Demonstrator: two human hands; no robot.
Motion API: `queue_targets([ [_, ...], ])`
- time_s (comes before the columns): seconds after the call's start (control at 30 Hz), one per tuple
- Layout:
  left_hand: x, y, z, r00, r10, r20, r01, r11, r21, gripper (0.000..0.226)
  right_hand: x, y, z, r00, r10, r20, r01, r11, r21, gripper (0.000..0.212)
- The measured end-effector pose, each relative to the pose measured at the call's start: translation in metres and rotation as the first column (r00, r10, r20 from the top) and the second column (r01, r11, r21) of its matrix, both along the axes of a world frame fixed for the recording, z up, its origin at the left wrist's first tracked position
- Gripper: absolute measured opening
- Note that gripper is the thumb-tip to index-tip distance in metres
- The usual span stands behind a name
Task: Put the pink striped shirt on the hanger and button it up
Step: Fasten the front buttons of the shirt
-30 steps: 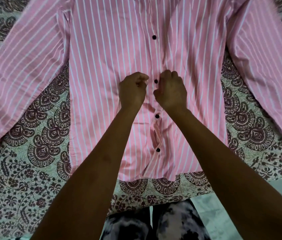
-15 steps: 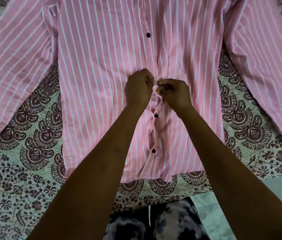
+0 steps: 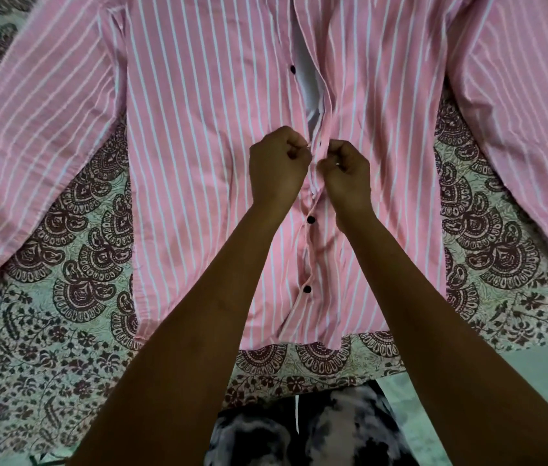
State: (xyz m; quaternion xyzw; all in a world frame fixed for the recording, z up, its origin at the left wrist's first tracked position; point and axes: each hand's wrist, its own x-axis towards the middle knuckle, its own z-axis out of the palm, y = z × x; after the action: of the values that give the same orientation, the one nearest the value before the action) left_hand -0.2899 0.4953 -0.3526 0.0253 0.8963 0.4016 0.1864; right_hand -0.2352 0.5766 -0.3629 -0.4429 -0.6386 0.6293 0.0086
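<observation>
The pink striped shirt (image 3: 198, 156) lies flat, front up, sleeves spread to both sides. My left hand (image 3: 276, 168) pinches the left placket edge at mid-chest. My right hand (image 3: 346, 176) pinches the right placket edge beside it, the two almost touching. Two black buttons (image 3: 310, 219) below my hands look fastened. Above my hands the front gapes, showing a pale lining (image 3: 308, 85) and one loose black button (image 3: 292, 68). The button between my fingers is hidden. No hanger can be seen; the collar lies beyond the top edge.
A green bedsheet with dark maroon paisley print (image 3: 74, 280) lies under the shirt. My dark patterned trousers (image 3: 299, 432) show at the bottom centre. A plain pale green surface (image 3: 534, 371) lies at the lower right.
Both hands have closed in on the placket at the third button, which showed between them a second ago and is now covered. The front above them has gaped open.
</observation>
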Motion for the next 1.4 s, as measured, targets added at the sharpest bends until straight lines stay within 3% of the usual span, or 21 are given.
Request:
queue_targets([
  [0.1, -0.001, 0.002, 0.007, 0.999, 0.040, -0.008, -0.039, 0.999, 0.028, 0.006, -0.002, 0.001, 0.005, 1.000, 0.012, -0.018, -0.011, 0.999, 0.052, 0.026],
  [0.3, 0.004, 0.000, 0.013, 0.996, 0.091, 0.001, -0.090, 0.990, 0.107, 0.012, 0.005, -0.006, 0.005, 0.992, 0.129, -0.002, -0.120, 0.932, 0.342, 0.024],
  [0.5, 0.004, -0.001, 0.011, 0.994, 0.094, 0.056, -0.100, 0.987, 0.127, 0.014, 0.007, -0.008, 0.005, 0.979, 0.203, 0.023, -0.194, 0.889, 0.414, 0.031],
  [0.7, 0.000, 0.002, 0.009, 0.990, 0.116, 0.085, -0.124, 0.988, 0.089, 0.016, 0.007, -0.002, 0.008, 0.972, 0.232, -0.024, -0.211, 0.918, 0.337, 0.028],
  [0.9, -0.003, 0.001, 0.006, 0.988, 0.084, 0.130, -0.099, 0.989, 0.110, 0.015, 0.008, -0.002, 0.003, 0.995, 0.017, -0.101, -0.014, 0.999, 0.039, 0.019],
  [1.0, -0.002, -0.001, 0.004, 0.980, 0.091, 0.175, -0.117, 0.983, 0.144, 0.015, 0.005, 0.001, 0.002, 0.992, -0.017, -0.124, 0.015, 1.000, -0.014, 0.013],
  [1.2, -0.002, -0.003, 0.002, 0.874, 0.215, 0.437, -0.340, 0.911, 0.233, 0.023, 0.000, 0.002, 0.000, 0.988, 0.113, -0.108, -0.096, 0.983, 0.154, 0.010],
  [1.33, -0.002, -0.001, 0.010, 0.747, 0.200, 0.635, -0.482, 0.820, 0.309, 0.017, 0.004, -0.001, 0.000, 0.979, 0.181, -0.090, -0.142, 0.932, 0.334, 0.010],
  [1.4, -0.002, 0.000, 0.012, 0.724, 0.178, 0.667, -0.509, 0.790, 0.342, 0.012, 0.005, -0.005, 0.001, 0.977, 0.194, -0.084, -0.146, 0.907, 0.395, 0.012],
])
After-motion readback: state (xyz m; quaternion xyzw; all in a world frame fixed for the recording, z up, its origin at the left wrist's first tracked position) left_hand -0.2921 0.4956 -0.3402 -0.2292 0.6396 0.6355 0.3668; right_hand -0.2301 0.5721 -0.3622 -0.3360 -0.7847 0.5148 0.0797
